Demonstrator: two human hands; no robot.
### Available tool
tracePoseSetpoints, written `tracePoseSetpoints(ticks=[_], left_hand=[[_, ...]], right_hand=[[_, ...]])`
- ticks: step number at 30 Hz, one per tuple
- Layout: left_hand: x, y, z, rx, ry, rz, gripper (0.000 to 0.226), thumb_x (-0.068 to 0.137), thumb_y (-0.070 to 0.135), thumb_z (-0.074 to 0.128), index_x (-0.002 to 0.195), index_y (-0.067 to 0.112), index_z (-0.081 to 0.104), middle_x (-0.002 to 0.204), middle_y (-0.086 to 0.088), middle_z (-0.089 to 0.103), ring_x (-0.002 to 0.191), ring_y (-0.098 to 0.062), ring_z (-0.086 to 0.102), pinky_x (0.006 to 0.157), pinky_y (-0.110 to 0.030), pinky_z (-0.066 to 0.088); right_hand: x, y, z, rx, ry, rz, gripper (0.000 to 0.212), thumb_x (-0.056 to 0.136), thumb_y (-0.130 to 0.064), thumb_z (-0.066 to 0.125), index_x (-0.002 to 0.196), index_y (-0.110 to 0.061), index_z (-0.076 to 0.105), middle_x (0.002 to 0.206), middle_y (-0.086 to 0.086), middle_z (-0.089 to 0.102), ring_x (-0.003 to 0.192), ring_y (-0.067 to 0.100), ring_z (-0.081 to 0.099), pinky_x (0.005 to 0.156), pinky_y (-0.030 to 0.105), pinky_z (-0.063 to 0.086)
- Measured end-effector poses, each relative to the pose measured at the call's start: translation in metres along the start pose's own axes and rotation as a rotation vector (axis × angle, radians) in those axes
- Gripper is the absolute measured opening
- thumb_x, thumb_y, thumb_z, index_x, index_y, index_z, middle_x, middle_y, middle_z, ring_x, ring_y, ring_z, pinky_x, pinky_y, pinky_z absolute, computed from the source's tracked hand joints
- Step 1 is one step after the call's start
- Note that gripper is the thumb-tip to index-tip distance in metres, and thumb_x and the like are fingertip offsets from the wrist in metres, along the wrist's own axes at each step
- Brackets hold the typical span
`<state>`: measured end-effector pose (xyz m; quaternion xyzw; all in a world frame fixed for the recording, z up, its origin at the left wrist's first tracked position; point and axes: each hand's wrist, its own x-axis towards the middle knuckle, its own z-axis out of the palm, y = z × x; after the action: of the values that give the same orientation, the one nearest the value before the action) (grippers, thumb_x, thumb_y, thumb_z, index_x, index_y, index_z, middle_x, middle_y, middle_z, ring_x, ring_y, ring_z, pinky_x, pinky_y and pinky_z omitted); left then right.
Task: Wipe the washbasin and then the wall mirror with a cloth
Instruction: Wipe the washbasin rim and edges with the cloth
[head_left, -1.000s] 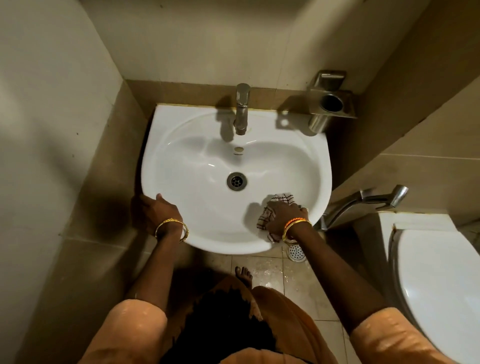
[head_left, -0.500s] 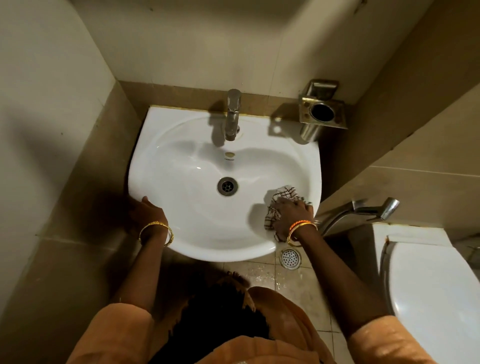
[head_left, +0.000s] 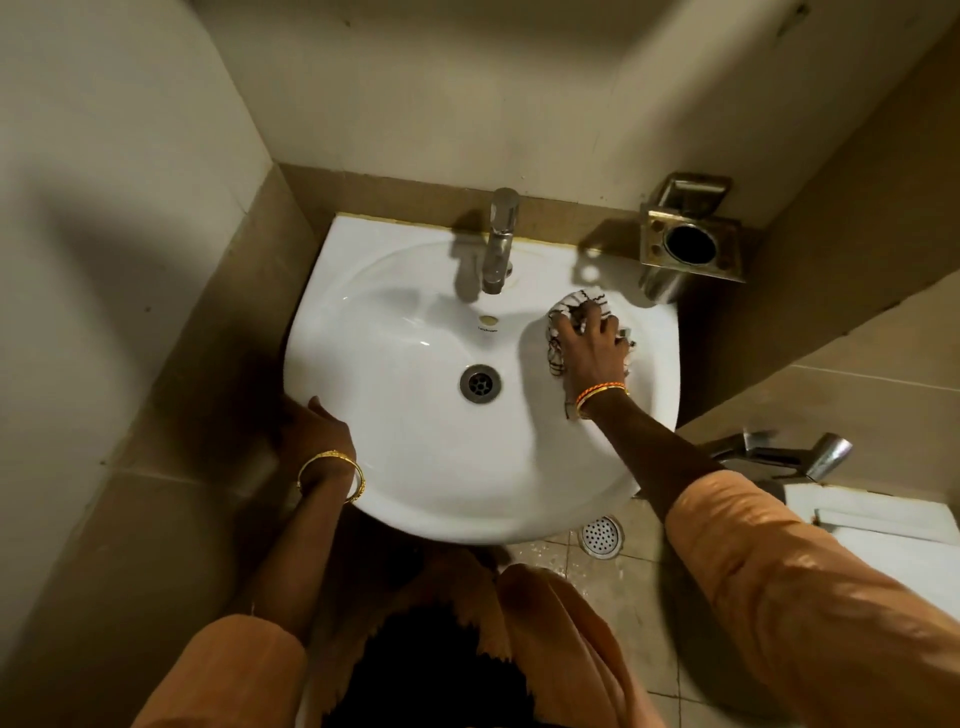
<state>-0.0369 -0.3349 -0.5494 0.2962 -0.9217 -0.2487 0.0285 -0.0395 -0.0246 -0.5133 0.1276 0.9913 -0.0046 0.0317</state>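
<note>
Pressing down with spread fingers (head_left: 597, 319) of the right hand (head_left: 592, 351) on a bunched checked cloth (head_left: 563, 312), fingertips curling over the wad and pinning it to the porcelain rather than closing fully around it. Bulging out beyond the fingertips toward the back wall, and trailing out from under the palm on the thumb side and near the little finger. Lying on the far right shoulder of the white washbasin (head_left: 415, 467), right of the tap (head_left: 498, 244) and just in front of the metal holder (head_left: 685, 244) fixed to the wall, apart from it. Wearing orange and gold bangles (head_left: 600, 397) at the wrist, with the forearm crossing the basin's right rim from an orange sleeve (head_left: 779, 571).

Gripping the near left rim of the basin with the left hand (head_left: 317, 431), thumb resting on top of the rim and the remaining fingers hidden below the edge in shadow; holding no cloth. Showing a gold bangle (head_left: 332, 473) at that wrist.

Sitting well clear of the cloth, near the bowl's middle, a round drain (head_left: 480, 382). Showing below the basin's right front edge, a floor drain grate (head_left: 600, 535) on wet tiles. No mirror in view.
</note>
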Motion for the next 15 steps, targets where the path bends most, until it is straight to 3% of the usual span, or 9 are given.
tracePoseSetpoints(ticks=[3,6,11,13,15], left_hand=[[0.0,0.001,0.0,0.016,0.012,0.0,0.052,0.099,0.026,0.035,0.141,-0.002,0.03,0.13,-0.033,0.049,0.114,-0.049,0.051,0.093,-0.051,0.044],[0.001,-0.001,0.001,0.047,0.023,0.007,0.051,0.098,0.026,0.036,0.14,-0.003,0.031,0.126,-0.034,0.052,0.111,-0.048,0.053,0.089,-0.051,0.046],[0.001,0.0,0.001,0.053,0.044,-0.008,0.049,0.097,0.026,0.039,0.138,-0.001,0.035,0.127,-0.031,0.052,0.111,-0.049,0.054,0.084,-0.051,0.047],[0.0,0.001,0.0,0.057,0.055,-0.028,0.049,0.097,0.027,0.04,0.137,0.001,0.037,0.128,-0.029,0.052,0.111,-0.048,0.054,0.082,-0.05,0.048],[0.0,0.002,0.0,0.049,0.051,-0.035,0.048,0.097,0.028,0.04,0.137,0.002,0.037,0.129,-0.028,0.052,0.112,-0.048,0.054,0.082,-0.05,0.048]], right_hand=[[0.008,-0.029,0.01,0.107,0.036,-0.081,0.059,0.071,0.007,0.059,0.124,-0.016,0.046,0.132,0.025,0.04,0.107,0.046,0.044,0.082,0.06,0.047],[0.01,-0.061,0.025,0.202,0.064,-0.141,0.057,0.066,0.009,0.062,0.114,-0.017,0.048,0.117,0.029,0.051,0.092,0.047,0.052,0.069,0.055,0.052],[0.01,-0.08,0.03,0.041,0.116,-0.272,0.066,0.059,-0.001,0.072,0.116,-0.023,0.045,0.118,0.019,0.055,0.091,0.041,0.057,0.07,0.049,0.053],[0.009,-0.062,0.029,-0.041,0.144,-0.215,0.062,0.063,-0.004,0.068,0.117,-0.025,0.045,0.121,0.016,0.058,0.092,0.04,0.06,0.073,0.053,0.052],[0.001,-0.036,0.032,-0.027,0.151,-0.032,0.069,0.061,-0.002,0.069,0.122,-0.024,0.043,0.127,0.018,0.056,0.097,0.043,0.058,0.078,0.059,0.049]])
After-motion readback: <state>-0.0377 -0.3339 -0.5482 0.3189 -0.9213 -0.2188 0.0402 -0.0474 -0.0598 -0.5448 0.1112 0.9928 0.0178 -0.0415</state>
